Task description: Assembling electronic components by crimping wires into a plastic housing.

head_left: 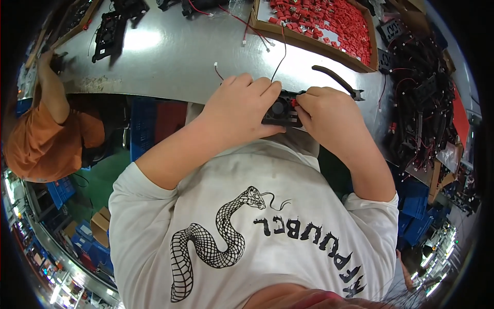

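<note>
the small square black plastic cooling fan is sitting between the two hands at the near edge of the grey metal worktable. the left hand is gripping its left side, fingers curling over the top. the right hand is pinching a small red connector at the fan's right edge. black-handled cutting pliers are lying just beyond the right hand, and a shallow cardboard tray of red plastic parts is sitting farther back.
</note>
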### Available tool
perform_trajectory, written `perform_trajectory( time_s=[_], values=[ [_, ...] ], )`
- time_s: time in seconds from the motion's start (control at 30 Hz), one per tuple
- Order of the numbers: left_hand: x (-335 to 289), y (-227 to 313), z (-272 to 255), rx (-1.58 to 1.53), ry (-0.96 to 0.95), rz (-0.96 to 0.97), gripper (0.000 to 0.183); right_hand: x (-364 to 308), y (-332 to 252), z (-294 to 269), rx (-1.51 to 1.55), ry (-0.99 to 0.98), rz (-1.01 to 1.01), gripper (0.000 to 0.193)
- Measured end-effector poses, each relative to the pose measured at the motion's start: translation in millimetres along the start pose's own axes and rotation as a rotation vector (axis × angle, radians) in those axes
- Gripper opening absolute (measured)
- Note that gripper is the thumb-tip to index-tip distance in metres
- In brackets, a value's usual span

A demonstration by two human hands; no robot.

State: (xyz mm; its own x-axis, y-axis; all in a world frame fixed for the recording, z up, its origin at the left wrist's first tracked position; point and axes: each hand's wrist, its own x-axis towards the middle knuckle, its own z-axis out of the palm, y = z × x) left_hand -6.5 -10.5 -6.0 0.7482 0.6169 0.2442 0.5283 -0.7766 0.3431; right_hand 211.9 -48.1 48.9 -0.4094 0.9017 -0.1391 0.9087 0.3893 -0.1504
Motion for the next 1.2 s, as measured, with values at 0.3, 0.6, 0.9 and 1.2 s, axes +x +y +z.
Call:
perform_trajectory(
  time_s=[0.3,0.6,0.9,1.2],
  values=[
    [3.2,-0.4,-1.0,-0.010,-0.003,0.012,0.071,9.8,6.2,-12.0,0.003,-0.009,-0.208,0.007],
    [5.8,-0.3,-0.5,-0.033,-0.002,0.000,0.069,22.8,-0.4,-28.3,-0.063,-0.275,-0.125,0.009],
    [5.1,-1.7,-1.8,-0.032,-0.012,0.000,0.070,23.7,12.9,-20.2,0.005,-0.186,-0.093,0.014],
    [6.3,-0.7,-3.0,-0.034,-0.019,0.008,0.072,23.1,15.0,-15.2,-0.019,-0.217,-0.111,0.012]
  ],
)
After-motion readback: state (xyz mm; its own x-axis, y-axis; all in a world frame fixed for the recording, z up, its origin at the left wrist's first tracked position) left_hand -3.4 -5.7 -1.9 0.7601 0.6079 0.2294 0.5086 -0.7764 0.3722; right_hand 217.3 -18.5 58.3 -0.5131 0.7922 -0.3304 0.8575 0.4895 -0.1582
